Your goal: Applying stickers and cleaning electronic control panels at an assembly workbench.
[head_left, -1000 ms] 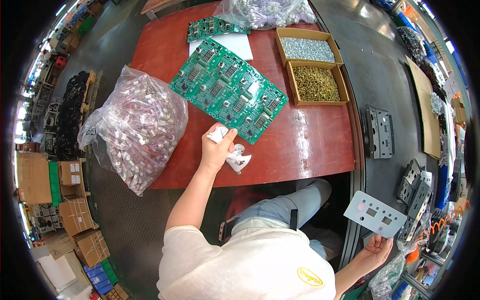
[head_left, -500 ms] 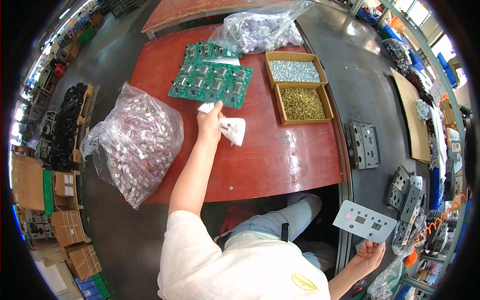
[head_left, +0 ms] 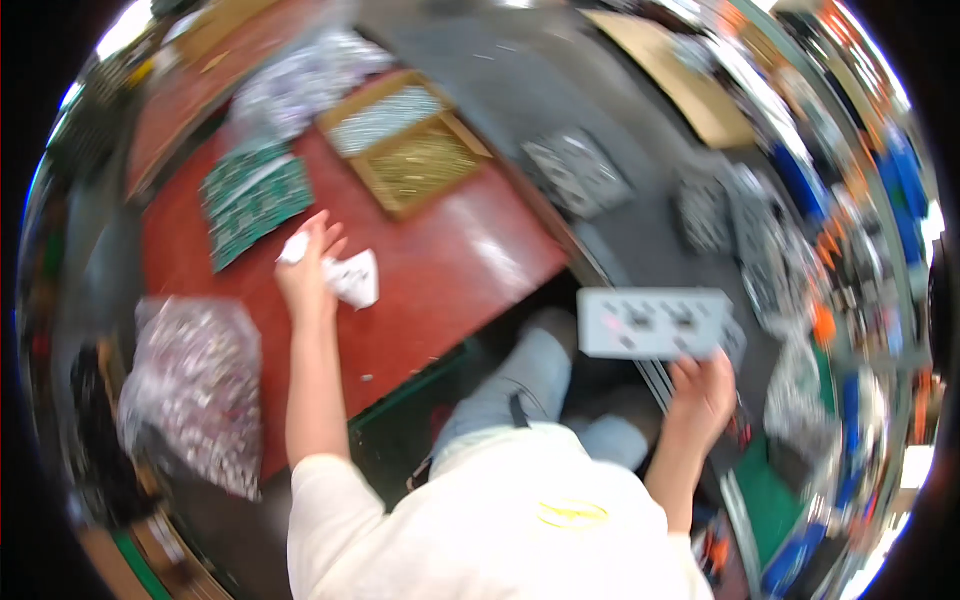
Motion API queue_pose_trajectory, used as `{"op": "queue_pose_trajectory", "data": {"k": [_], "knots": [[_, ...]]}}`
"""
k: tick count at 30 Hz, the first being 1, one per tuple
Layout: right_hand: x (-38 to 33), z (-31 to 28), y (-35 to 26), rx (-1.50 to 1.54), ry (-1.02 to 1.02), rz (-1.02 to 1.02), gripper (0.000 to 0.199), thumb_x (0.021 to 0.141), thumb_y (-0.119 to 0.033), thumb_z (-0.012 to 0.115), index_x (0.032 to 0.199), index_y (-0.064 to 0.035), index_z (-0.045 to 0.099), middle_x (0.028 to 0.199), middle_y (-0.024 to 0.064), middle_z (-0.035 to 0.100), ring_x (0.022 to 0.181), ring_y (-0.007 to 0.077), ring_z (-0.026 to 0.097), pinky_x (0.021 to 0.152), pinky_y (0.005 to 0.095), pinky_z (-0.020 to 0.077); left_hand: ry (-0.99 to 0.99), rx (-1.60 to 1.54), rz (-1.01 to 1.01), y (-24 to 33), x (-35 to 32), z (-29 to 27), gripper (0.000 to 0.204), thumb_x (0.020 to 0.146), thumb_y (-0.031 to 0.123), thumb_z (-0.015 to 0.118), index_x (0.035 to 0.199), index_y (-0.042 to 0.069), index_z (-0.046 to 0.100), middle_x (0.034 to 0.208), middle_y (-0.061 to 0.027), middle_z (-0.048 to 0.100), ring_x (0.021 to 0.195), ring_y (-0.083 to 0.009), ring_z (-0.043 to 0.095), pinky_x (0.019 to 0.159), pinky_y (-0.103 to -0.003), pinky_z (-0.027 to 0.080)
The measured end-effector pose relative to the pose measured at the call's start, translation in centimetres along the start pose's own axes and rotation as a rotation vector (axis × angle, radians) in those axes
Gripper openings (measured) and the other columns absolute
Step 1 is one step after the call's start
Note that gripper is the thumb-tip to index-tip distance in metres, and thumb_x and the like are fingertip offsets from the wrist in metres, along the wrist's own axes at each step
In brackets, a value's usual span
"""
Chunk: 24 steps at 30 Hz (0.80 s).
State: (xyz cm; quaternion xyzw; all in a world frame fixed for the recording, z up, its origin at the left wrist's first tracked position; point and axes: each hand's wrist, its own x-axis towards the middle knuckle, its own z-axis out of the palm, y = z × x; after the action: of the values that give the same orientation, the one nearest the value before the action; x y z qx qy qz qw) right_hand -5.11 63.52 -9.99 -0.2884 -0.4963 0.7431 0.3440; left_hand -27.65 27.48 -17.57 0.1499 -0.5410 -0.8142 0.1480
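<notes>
My left hand [head_left: 308, 282] is over the red table, closed on a crumpled white sheet [head_left: 355, 280] with dark marks or cut-outs. Part of the sheet sticks out on either side of my fingers. In my right hand [head_left: 703, 396], pinched by its lower right edge, is a flat pale-grey metal plate [head_left: 660, 340]. Two squarish openings, several small holes and a faint pink patch show on the plate. Beyond my left hand lie green circuit boards [head_left: 255, 205]. The picture is smeared by motion, so fine detail is lost.
On the red table [head_left: 450, 285] stand cardboard trays of silvery parts [head_left: 390, 120] and brass-coloured parts [head_left: 420, 168]. A bag of white parts [head_left: 300, 85] lies behind, a bag of wired parts [head_left: 195, 385] at left. Punched metal brackets [head_left: 578, 172] sit on the dark surface at right.
The view has swung right, shifting the table left in the picture. My right hand has lifted the plate forward and inward and turned it level. My left hand still has the white sheet.
</notes>
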Motion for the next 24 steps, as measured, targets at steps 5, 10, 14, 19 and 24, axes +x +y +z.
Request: {"op": "queue_pose_trajectory", "data": {"k": [5,10,14,19,24], "knots": [[-1.3,-1.1,0.7,0.195,-0.151,0.047,0.02,0.091,-0.012,0.048,0.101,0.004,0.052,0.091,0.0146,0.061,0.079,0.0241,0.065,0.07,0.0344,0.0552,-0.549,0.324,0.06,3.2,-16.0,5.9,0.007,0.08,0.003,0.064,0.084,0.0,0.06,0.075,-0.0069,0.063,0.055,-0.0078,0.054,0.049,-0.02,0.045],[-5.0,-4.6,0.5,-0.134,-0.079,-0.446,0.011,0.087,0.001,0.05,0.098,0.0031,0.052,0.108,0.0201,0.057,0.092,0.0241,0.062,0.078,0.0338,0.0536,-1.033,0.211,-0.194,0.3,-26.1,12.7,0.011,0.077,0.006,0.069,0.082,0.003,0.06,0.065,0.0005,0.058,0.052,-0.0041,0.051,0.047,-0.017,0.039],[-6.3,-8.7,1.1,-0.596,-0.08,-0.978,0.024,0.074,0.007,0.062,0.094,-0.0002,0.052,0.108,0.0209,0.058,0.091,0.0251,0.061,0.074,0.0304,0.0516,-1.084,0.071,-0.474,-1.8,-31.2,14.7,0.015,0.079,0.011,0.069,0.085,0.002,0.059,0.066,-0.0007,0.058,0.051,-0.0052,0.051,0.047,-0.019,0.039],[-6.9,-11.7,1.4,-0.767,-0.028,-1.13,0.029,0.065,0.006,0.069,0.09,-0.0018,0.055,0.105,0.018,0.06,0.084,0.0277,0.062,0.066,0.0306,0.0528,-1.112,0.099,-0.487,-3.1,-33.5,14.8,0.016,0.081,0.012,0.068,0.086,0.0,0.059,0.069,-0.0037,0.06,0.049,-0.0065,0.049,0.046,-0.021,0.039],[-8.2,-15.4,0.0,-0.787,-0.098,-0.973,0.028,0.066,0.005,0.069,0.092,-0.0018,0.059,0.103,0.0144,0.059,0.079,0.0232,0.06,0.062,0.0294,0.0518,-1.246,0.405,-0.303,-3.1,-32.2,15.2,0.011,0.078,0.008,0.069,0.083,0.003,0.06,0.063,0.0019,0.056,0.05,-0.0035,0.048,0.045,-0.019,0.037]]}}
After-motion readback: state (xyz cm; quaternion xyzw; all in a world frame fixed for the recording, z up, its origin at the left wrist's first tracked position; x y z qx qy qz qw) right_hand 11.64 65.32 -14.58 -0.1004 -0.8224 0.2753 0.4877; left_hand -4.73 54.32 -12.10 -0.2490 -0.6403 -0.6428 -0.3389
